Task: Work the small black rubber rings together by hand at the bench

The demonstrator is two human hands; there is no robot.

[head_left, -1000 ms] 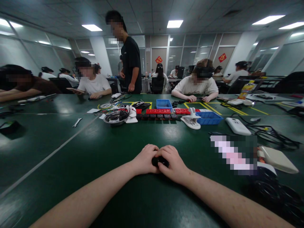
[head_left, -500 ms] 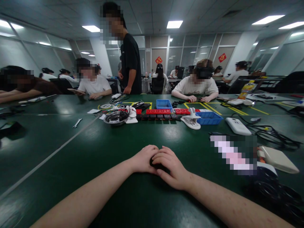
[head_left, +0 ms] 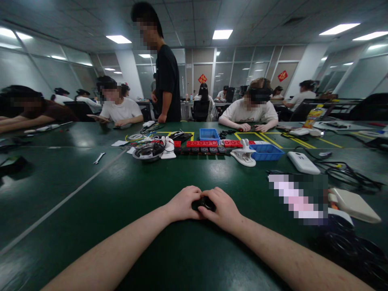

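A small black round piece (head_left: 208,203) with a glossy ring-like rim is between my hands, low over the green table (head_left: 145,250). My left hand (head_left: 184,203) is closed around its left side, fingers on the far side and thumb near. My right hand (head_left: 223,208) curls around the right side of the same piece, thumb in front and fingers behind. Much of it is hidden by the fingers, so I cannot tell whether it is one part or two.
Several black round parts (head_left: 339,242) sit at the lower right, beside a beige box (head_left: 355,205). Ahead are a white clip stand (head_left: 245,155), blue bins (head_left: 266,152), a red power strip (head_left: 202,144) and a bowl of cables (head_left: 148,152). A wrench (head_left: 99,158) lies left.
My right hand has turned, its fingers drawing back from over the top of the black piece, so its glossy rim now shows. My left hand has stayed nearly in place.
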